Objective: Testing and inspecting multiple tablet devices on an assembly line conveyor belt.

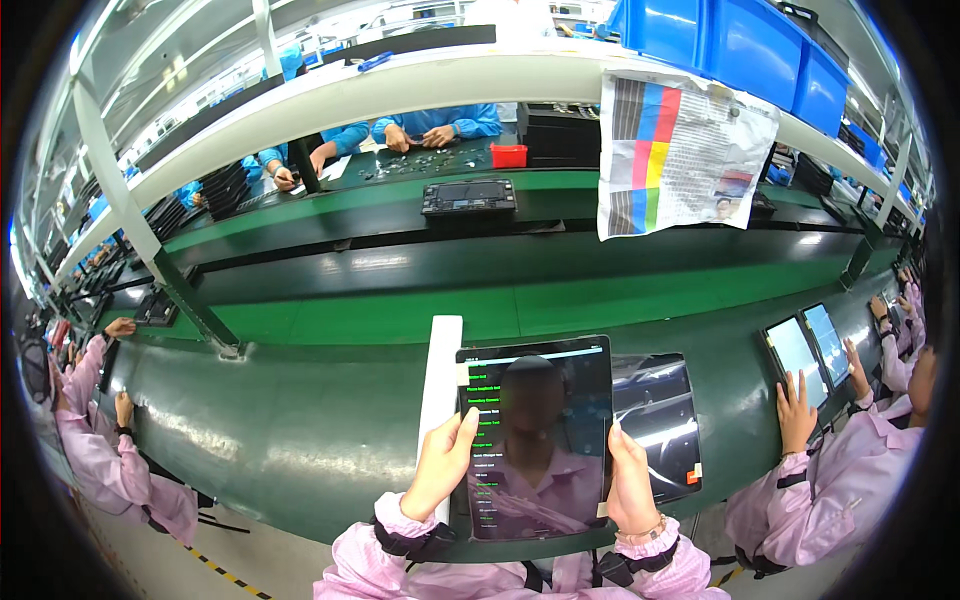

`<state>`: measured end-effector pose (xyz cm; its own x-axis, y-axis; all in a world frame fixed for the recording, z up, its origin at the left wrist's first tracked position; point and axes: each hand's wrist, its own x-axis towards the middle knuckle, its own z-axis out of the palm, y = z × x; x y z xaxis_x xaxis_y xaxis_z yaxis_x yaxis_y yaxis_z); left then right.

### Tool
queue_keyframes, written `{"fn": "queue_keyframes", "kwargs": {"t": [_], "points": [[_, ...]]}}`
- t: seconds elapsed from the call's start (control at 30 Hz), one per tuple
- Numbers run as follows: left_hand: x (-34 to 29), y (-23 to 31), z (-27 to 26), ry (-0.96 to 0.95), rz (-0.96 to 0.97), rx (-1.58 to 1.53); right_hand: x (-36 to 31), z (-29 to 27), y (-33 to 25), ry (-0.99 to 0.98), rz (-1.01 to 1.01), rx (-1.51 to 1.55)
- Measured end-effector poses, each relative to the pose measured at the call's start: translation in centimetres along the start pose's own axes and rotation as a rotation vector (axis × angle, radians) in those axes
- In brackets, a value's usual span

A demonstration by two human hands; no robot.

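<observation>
A black tablet (pixel 545 440) is held upright at the bench's near edge, its dark screen lit with a list of green and white lines down the left side. My left hand (pixel 443 462) grips its left edge, thumb on the front. On the opposite edge my right hand (pixel 630 480) grips it the same way; the fingers behind are hidden. Just right of it lies a second dark tablet (pixel 660 425) with a glossy face and a small orange sticker near a corner. Behind the held tablet's left side, a long white strip (pixel 440 370) rests on the bench.
Beyond the green bench (pixel 300 400) runs a conveyor carrying an opened device (pixel 468 197). A colour-printed sheet (pixel 685 155) hangs from the white shelf rail, below blue bins (pixel 740 50). A co-worker (pixel 830 470) at right handles two lit tablets; another (pixel 115 440) sits at left. A red box (pixel 508 156) stands farther back.
</observation>
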<state>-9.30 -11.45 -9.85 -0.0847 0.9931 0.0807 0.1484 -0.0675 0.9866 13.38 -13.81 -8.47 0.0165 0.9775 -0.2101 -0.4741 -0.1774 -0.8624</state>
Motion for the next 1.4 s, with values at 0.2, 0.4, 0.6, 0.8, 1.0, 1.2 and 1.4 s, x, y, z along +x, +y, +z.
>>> {"fn": "queue_keyframes", "kwargs": {"t": [0.2,0.4,0.6,0.8,1.0,1.2,1.4], "points": [[-0.2,-1.0,-0.7,0.025,-0.008,-0.07,0.6,1.0,1.9,0.09,-0.006,-0.005],[-0.8,-2.0,-1.8,-0.035,-0.087,-0.037,1.0,0.0,2.8,0.027,0.129,0.023],[-5.0,-3.4,-4.1,-0.105,-0.017,0.365,3.7,-0.7,4.2,0.024,-0.05,-0.182],[-10.6,-2.2,-4.2,-0.086,0.044,0.922,5.9,-0.3,4.5,0.056,0.141,-0.08],[-9.8,-1.0,-4.6,0.158,0.015,0.811,6.2,-0.4,2.1,0.018,-0.337,-0.541],[-8.3,1.7,-0.9,0.193,0.396,0.768,0.6,0.5,0.2,-0.41,-0.119,-0.593],[-8.3,2.7,4.8,-0.246,0.496,0.63,-0.8,0.8,1.9,-0.114,-0.275,-0.76]]}}
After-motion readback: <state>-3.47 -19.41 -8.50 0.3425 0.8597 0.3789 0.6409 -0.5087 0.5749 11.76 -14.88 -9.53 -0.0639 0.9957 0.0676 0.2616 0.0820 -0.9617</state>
